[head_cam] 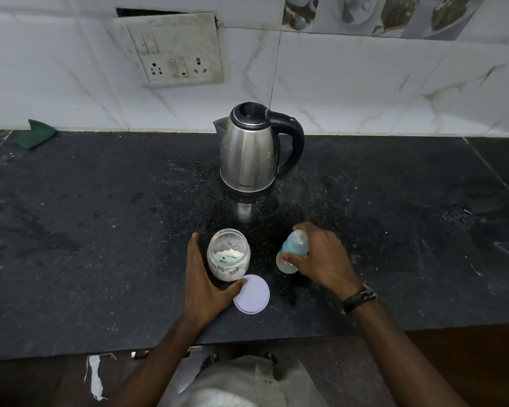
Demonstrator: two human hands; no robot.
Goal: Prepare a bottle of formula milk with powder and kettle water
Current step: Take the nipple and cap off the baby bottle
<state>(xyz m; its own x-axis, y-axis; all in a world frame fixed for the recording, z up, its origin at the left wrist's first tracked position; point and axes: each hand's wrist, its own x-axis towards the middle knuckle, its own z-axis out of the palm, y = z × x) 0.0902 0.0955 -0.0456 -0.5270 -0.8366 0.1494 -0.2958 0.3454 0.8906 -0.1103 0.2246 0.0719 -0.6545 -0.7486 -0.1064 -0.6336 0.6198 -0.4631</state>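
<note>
An open clear jar (228, 254) of white powder stands on the black counter (100, 230). A scoop lies inside it. My left hand (207, 282) cups the jar's left side and base. The jar's white lid (252, 293) lies flat just in front of it, by my left thumb. My right hand (321, 259) grips a baby bottle (293, 251) with a blue cap, standing right of the jar. A steel kettle (252, 151) with a black lid and handle stands farther back, handle to the right.
A green cloth (37, 133) lies at the back left against the tiled wall. A socket panel (171, 51) is on the wall above. The counter's front edge runs just below my forearms. A watch is on my right wrist.
</note>
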